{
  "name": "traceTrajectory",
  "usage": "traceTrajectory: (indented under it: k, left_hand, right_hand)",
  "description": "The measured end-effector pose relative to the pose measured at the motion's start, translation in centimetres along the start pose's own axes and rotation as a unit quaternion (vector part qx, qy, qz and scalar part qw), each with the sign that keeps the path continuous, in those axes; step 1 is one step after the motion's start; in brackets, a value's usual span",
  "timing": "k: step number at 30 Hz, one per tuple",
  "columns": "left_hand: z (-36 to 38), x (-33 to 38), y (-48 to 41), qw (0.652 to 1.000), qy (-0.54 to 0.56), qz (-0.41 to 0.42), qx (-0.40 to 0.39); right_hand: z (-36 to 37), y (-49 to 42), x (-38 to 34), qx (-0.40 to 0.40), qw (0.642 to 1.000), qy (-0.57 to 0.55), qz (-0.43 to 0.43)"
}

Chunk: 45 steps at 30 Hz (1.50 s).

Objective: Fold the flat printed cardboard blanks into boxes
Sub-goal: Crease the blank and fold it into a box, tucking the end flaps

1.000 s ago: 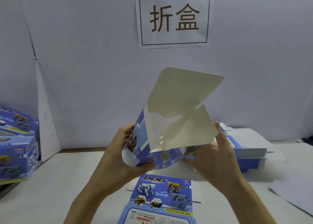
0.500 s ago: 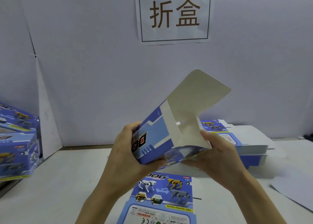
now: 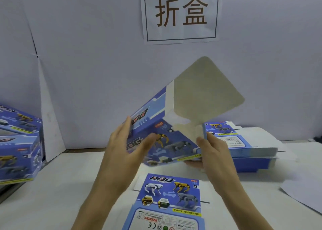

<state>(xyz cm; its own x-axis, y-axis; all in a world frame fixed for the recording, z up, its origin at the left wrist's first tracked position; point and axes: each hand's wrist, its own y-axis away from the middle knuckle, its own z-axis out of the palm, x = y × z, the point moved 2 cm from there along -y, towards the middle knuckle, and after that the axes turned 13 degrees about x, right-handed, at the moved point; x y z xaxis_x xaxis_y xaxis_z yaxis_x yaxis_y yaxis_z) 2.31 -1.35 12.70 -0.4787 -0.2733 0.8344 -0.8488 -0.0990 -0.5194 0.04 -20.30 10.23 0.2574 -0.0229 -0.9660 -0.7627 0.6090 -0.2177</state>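
A blue printed cardboard box blank [image 3: 167, 125], partly opened into a sleeve, is held in the air above the table. Its large grey flap [image 3: 205, 94] sticks up to the right. My left hand [image 3: 127, 146] grips the box's left end, fingers over the top panel and thumb on the dog-printed face. My right hand [image 3: 214, 153] holds its right lower corner, thumb on the near side. Below them a flat blank [image 3: 167, 202] with dog pictures lies on the table.
A stack of flat blanks [image 3: 244, 146] sits at the right behind my right hand. Folded blue boxes [image 3: 17, 142] stand at the left edge. A white sheet [image 3: 303, 191] lies at the far right. A sign [image 3: 181, 13] hangs on the back wall.
The box has been turned so its dog-printed face comes toward me and the flap swings right. My left thumb has shifted onto that face; both hands keep hold.
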Motion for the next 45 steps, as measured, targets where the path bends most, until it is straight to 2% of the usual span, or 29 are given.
traceTrajectory:
  k: [3, 4, 6, 8, 9, 12, 14, 17, 19, 23, 25, 26, 27, 29, 31, 33, 35, 38, 41, 43, 44, 45]
  left_hand:
    - [1.0, 2.4, -0.9, 0.985, 0.137, -0.083, -0.064]
    - [0.9, 2.3, -1.0, 0.972, 0.191, -0.088, -0.103]
    - [0.7, 2.9, -0.3, 0.965, 0.225, -0.067, -0.119]
    - [1.4, 2.4, -0.6, 0.974, 0.172, -0.106, -0.101]
    - [1.4, 1.9, -0.5, 0.982, 0.148, -0.092, -0.076]
    - [0.6, 1.0, 0.9, 0.986, 0.117, -0.074, -0.087]
    - [0.6, -0.1, 0.8, 0.995, 0.038, -0.05, -0.073]
    - [0.3, -0.3, 0.7, 0.993, -0.092, 0.026, 0.063]
    - [0.4, -0.4, 0.9, 0.977, -0.163, 0.071, 0.118]
    - [0.7, -1.0, 0.7, 0.947, -0.264, 0.13, 0.128]
    - [0.6, -0.9, 0.7, 0.943, -0.272, 0.146, 0.121]
    - [0.6, -0.6, 0.7, 0.954, -0.236, 0.145, 0.112]
    - [0.5, -0.4, 0.8, 0.969, -0.175, 0.139, 0.104]
    - [0.4, -0.8, 0.6, 0.993, -0.025, 0.091, 0.073]
    - [0.2, -1.1, 0.5, 0.993, 0.097, 0.062, 0.017]
    - [0.4, -1.1, 0.6, 0.987, 0.071, 0.141, -0.033]
    - [0.7, -1.3, 0.6, 0.97, -0.042, 0.235, -0.044]
    - [1.2, -1.8, 0.4, 0.951, -0.142, 0.275, -0.009]
    - [0.9, -2.2, 0.2, 0.942, -0.155, 0.298, -0.001]
    - [0.6, -2.3, 0.2, 0.939, -0.154, 0.307, -0.022]
    - [0.5, -2.2, 0.2, 0.941, -0.141, 0.306, -0.034]
    - [0.4, -2.1, 0.2, 0.942, -0.123, 0.309, -0.046]
  right_hand:
    - [-0.1, 0.3, -0.4, 0.076, 0.987, 0.045, -0.132]
    - [-0.2, 0.4, -0.6, 0.093, 0.98, 0.064, -0.163]
    - [-0.2, 0.7, -0.7, 0.103, 0.969, 0.095, -0.204]
    - [0.1, 1.0, -0.6, 0.094, 0.958, 0.125, -0.239]
    - [0.2, 1.1, -0.5, 0.087, 0.954, 0.135, -0.251]
    - [0.4, 1.2, 0.0, 0.071, 0.951, 0.129, -0.273]
    - [0.6, 1.5, 0.0, 0.061, 0.944, 0.132, -0.295]
    - [1.0, 2.0, 0.0, 0.046, 0.933, 0.147, -0.325]
    - [1.1, 2.1, -0.1, 0.04, 0.935, 0.147, -0.32]
    - [0.9, 1.8, 0.4, 0.077, 0.933, 0.175, -0.305]
    - [1.0, 1.8, 0.7, 0.077, 0.933, 0.208, -0.284]
    - [1.0, 1.7, 0.8, 0.06, 0.939, 0.207, -0.267]
    - [1.1, 1.6, 0.8, 0.038, 0.955, 0.19, -0.226]
    - [0.9, 1.4, 0.6, 0.008, 0.991, 0.098, -0.09]
    - [0.4, 1.1, -0.1, -0.002, 1.0, 0.005, 0.026]
    - [-0.2, 0.9, -0.5, -0.029, 0.994, -0.036, 0.095]
    - [-0.5, 0.8, -1.0, -0.071, 0.99, -0.036, 0.117]
    - [-0.8, 0.6, -1.2, -0.109, 0.99, 0.024, 0.083]
    - [-1.5, 0.1, -1.7, -0.041, 0.998, 0.039, -0.035]
    - [-2.3, -0.2, -2.5, 0.03, 0.987, -0.007, -0.156]
    - [-2.7, -0.3, -2.6, 0.047, 0.981, -0.051, -0.181]
    - [-3.0, -0.3, -2.7, 0.05, 0.979, -0.106, -0.166]
